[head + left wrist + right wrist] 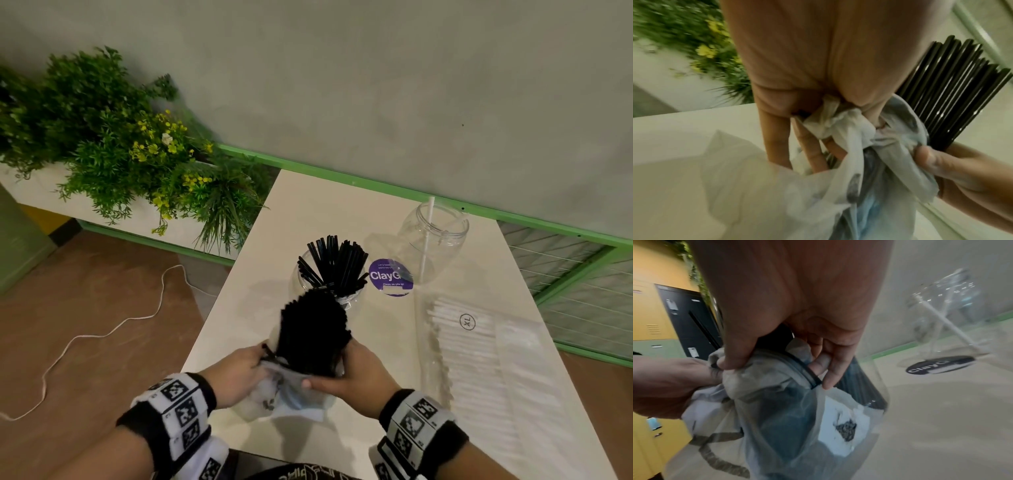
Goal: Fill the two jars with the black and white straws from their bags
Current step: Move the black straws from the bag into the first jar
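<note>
A thick bundle of black straws (313,332) sticks up out of a crumpled clear bag (291,394) held above the table's near edge. My left hand (253,363) grips the bunched plastic (828,123) on the bag's left side. My right hand (329,375) wraps round the bundle through the bag, thumb (729,365) pressed on the plastic. Just beyond stands a clear jar (301,277) with several black straws (337,263) fanned out in it. A second clear jar (435,236) at the back right holds one white straw (426,240). The flat bag of white straws (479,349) lies at the right.
A round purple sticker (390,277) lies on the white table (342,212) between the jars. A planter of green plants (120,147) borders the table's left. A green rail (376,185) and wall run behind. A white cable (113,329) lies on the floor at left.
</note>
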A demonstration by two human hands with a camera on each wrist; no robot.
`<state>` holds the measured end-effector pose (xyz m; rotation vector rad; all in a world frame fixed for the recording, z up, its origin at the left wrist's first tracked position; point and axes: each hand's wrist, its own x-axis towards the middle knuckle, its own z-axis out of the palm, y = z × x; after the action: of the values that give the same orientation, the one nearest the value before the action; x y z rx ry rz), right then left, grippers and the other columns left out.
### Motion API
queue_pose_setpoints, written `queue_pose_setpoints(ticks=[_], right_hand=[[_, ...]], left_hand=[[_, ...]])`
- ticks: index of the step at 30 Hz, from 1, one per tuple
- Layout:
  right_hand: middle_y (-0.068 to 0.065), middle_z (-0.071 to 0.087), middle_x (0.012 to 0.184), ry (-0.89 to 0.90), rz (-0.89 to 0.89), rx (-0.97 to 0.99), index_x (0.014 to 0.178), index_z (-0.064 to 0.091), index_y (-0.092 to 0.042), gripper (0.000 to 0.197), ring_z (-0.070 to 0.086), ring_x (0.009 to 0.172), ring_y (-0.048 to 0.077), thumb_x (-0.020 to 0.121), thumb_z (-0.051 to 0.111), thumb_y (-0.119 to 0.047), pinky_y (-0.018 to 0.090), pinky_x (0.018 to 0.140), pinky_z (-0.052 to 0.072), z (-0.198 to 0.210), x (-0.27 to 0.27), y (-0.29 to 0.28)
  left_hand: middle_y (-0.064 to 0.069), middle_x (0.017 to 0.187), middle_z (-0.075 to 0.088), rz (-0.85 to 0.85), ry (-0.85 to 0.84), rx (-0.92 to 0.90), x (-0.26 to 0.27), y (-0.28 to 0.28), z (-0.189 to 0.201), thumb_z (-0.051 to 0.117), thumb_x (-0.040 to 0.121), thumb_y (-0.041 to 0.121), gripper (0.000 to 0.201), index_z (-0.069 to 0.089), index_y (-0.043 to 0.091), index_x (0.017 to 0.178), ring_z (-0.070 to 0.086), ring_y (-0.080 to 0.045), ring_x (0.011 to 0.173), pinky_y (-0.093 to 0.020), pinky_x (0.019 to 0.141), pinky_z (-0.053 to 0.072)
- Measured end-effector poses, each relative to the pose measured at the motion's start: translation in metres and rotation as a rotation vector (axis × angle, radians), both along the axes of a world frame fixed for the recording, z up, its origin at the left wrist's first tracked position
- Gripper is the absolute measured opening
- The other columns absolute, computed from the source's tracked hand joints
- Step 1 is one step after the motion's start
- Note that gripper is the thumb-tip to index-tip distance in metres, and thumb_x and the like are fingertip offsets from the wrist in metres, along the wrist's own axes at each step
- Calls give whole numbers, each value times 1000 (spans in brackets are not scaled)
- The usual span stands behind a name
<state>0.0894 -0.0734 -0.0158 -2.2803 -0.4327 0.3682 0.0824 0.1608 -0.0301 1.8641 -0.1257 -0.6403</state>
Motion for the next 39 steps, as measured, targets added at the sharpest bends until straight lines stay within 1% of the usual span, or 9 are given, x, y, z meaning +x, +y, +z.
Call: queue_pose_setpoints(ticks=[4,8,12,16,25,27,30,34,39], right_hand=[[-6,50,124,-110,82,31,143,37,-22,83,48,108,4,75,73,-54,19,93,41,9,14,28],[-5,43,116,-268,125,100,134,51,-18,60,49,100,5,81,73,-40,11,88,42,11,22,32],[-1,42,120,-598,-177,124,127,54,-18,60,44,112,9,79,67,-50,20,100,38,16,36,5],[2,35,133,-562,-347,62,138,39,-19,79,35,125,19,76,59,-64,45,107,37,19,65,-18],[1,51,123,-677,-179,-369,138,44,-20,66,43,109,22,88,33,-62,38,94,30,23,76,27],[3,53,117,-713,-104,-428,137,44,-18,64,46,102,26,89,29,-58,42,89,37,31,79,38],[7,52,117,-694,-6,-423,136,46,-14,65,46,100,28,87,25,-51,44,84,43,39,84,49],[8,51,116,-725,60,-357,130,49,-13,54,46,99,28,91,34,-46,41,83,45,43,98,62],[9,58,100,-802,138,-487,102,64,-10,28,55,85,30,92,55,-35,41,67,51,50,123,75]], left_hand=[[7,83,72,230,19,17,-6,25,6,51,87,20,18,67,13,95,65,-8,79,-22,73,53],[-10,94,73,375,21,-13,-7,43,3,52,77,27,30,68,8,95,67,-27,89,-46,84,52],[-4,86,72,449,-8,-16,-12,45,0,52,84,19,18,68,13,89,65,-26,86,-44,81,51],[6,72,70,439,-21,11,-12,42,-1,48,93,4,25,67,15,81,62,-20,76,-37,73,49],[23,58,65,438,-23,-46,-8,28,9,39,95,-7,34,59,15,79,58,9,57,-6,56,42],[24,57,65,442,-21,-46,-8,30,7,39,95,-7,35,59,17,78,58,9,58,-8,57,42],[16,67,69,444,-11,-47,-8,33,3,45,93,3,27,64,20,81,61,-10,77,-25,72,47],[18,72,69,402,-25,-92,-9,31,5,44,91,0,35,65,24,79,61,2,72,-12,67,45],[22,76,69,386,-11,-107,-9,33,9,45,75,22,35,68,49,74,59,7,70,-16,68,45]])
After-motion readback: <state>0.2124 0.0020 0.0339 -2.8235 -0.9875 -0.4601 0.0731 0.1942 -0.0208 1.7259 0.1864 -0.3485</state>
